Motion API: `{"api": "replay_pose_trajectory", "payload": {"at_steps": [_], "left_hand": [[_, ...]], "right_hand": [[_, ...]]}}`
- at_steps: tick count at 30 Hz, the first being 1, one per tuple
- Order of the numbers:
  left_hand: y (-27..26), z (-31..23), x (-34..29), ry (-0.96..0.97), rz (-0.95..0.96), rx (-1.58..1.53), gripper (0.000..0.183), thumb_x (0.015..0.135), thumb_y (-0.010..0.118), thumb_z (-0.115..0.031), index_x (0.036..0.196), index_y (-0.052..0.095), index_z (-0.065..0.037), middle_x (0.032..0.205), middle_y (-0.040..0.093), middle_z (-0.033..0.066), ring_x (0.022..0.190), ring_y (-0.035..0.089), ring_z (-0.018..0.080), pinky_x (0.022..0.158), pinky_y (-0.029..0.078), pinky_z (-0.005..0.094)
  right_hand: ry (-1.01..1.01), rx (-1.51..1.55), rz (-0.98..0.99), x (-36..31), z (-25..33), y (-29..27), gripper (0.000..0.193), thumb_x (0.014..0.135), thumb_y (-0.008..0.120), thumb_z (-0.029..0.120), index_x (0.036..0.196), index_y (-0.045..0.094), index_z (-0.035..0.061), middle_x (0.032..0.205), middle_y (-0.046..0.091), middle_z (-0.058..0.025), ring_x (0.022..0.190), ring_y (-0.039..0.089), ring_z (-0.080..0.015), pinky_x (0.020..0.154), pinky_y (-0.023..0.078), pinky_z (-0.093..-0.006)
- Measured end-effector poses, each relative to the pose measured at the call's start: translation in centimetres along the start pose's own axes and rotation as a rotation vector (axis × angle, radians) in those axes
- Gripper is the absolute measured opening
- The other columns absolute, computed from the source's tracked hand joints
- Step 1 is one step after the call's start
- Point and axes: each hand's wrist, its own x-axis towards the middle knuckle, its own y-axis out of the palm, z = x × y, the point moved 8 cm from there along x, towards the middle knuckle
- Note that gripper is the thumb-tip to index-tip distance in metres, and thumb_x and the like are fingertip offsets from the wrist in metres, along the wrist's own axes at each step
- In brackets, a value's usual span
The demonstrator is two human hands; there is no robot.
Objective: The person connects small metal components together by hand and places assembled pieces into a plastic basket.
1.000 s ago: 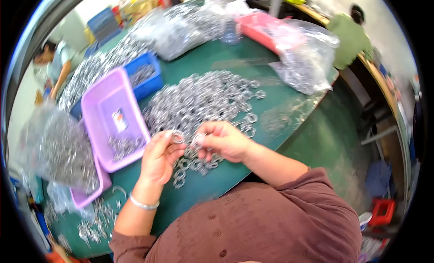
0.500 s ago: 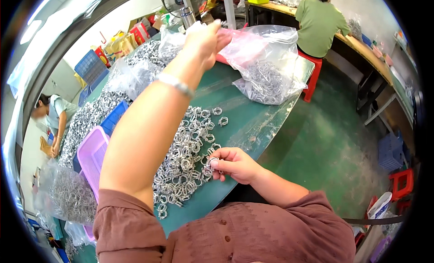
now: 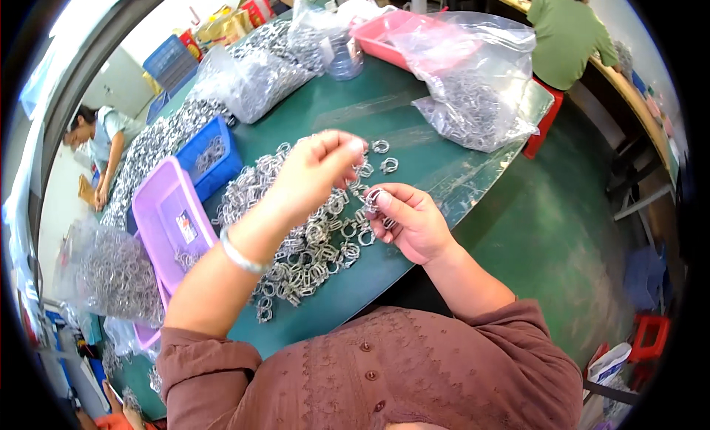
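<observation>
My right hand (image 3: 418, 219) is closed on a few small silver ring clips (image 3: 372, 201), pinched between thumb and fingers at the right edge of a pile. To its left, my left hand (image 3: 318, 171) hovers over that pile with thumb and fingers drawn together; whatever sits between them is too small to make out. The pile of ring clips (image 3: 307, 263) spreads over the green table (image 3: 355, 108), partly hidden under my left forearm. Two loose ring clips (image 3: 389, 164) lie just beyond my hands.
Left of the pile stand a purple basket (image 3: 159, 201) and a blue basket (image 3: 235, 160). Bags of metal parts (image 3: 481, 108) lie beyond, near a pink tray (image 3: 377, 39) and a clear plastic jar (image 3: 342, 56). One person (image 3: 111, 145) works at left, another (image 3: 569, 42) sits far right.
My left hand has come back from the far side of the table to above the pile. My right hand still holds ring clips, a little farther forward. The view has shifted.
</observation>
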Motion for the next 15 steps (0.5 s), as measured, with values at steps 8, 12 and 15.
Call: {"api": "replay_pose_trajectory", "payload": {"at_steps": [8, 12, 15], "left_hand": [[-1.6, 1.4, -7.6, 0.335, -0.149, 0.192, 0.043, 0.074, 0.072, -0.003, 0.114, 0.057, -0.004, 0.102, 0.051, 0.0039, 0.085, 0.053, 0.0096, 0.067, 0.045, 0.0211], [-3.1, 2.7, -10.3, 0.353, -0.222, 0.17, 0.04, 0.074, 0.072, -0.004, 0.112, 0.059, -0.004, 0.103, 0.051, 0.004, 0.084, 0.051, 0.0085, 0.064, 0.043, 0.0201], [-4.3, 3.6, -11.5, 0.359, -0.236, 0.167, 0.039, 0.076, 0.07, -0.002, 0.114, 0.058, -0.003, 0.106, 0.05, 0.0056, 0.087, 0.053, 0.01, 0.068, 0.045, 0.0212]], "right_hand": [[0.07, 0.001, 0.114, 2.0, -3.3, 4.2, 0.019, 0.09, 0.059, 0.024, 0.1, 0.064, 0.0093, 0.073, 0.058, 0.0021, 0.058, 0.052, -0.0071, 0.049, 0.041, -0.0191], [0.156, -0.028, 0.113, 1.6, -5.6, 5.6, 0.019, 0.089, 0.06, 0.024, 0.1, 0.065, 0.0093, 0.073, 0.059, 0.0016, 0.058, 0.052, -0.0073, 0.049, 0.041, -0.019], [0.182, -0.065, 0.12, 2.0, -6.7, 6.2, 0.022, 0.09, 0.058, 0.026, 0.101, 0.064, 0.0075, 0.075, 0.06, 0.0002, 0.059, 0.053, -0.0079, 0.049, 0.041, -0.0191]]}}
